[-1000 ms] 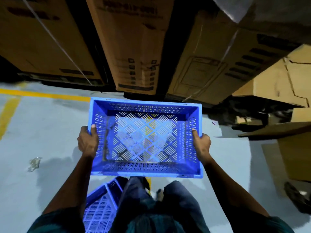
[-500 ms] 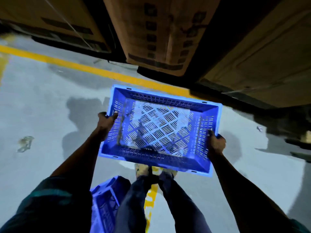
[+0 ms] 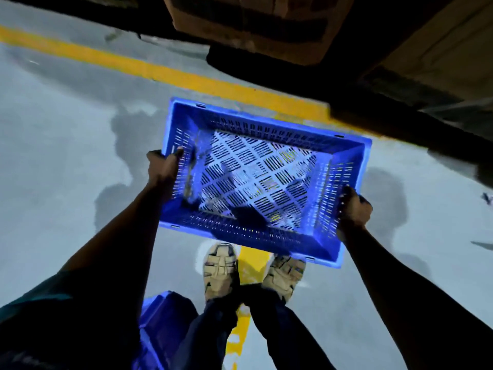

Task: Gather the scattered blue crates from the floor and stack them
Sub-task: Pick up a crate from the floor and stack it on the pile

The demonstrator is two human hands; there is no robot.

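gripping blue crate (image 3: 256,182) rims, left hand (image 3: 162,166), right hand (image 3: 353,209) (carton (image 3: 250,20) print unreadable)

The blue crate (image 3: 262,180) is a rectangular plastic box, open at the top, with slotted walls and a floor moulded in a diamond lattice of slits. It is empty, and the grey ground shows pale through the openings. It is held up in the air above the floor, roughly level but turned a little askew in the view, its far left corner highest in the picture and its near right corner lowest. Small clips sit along its rim. A second blue crate (image 3: 162,316) lies lower down at the near left (only a corner of it shows, the rest hidden by the person's leg and sleeve).
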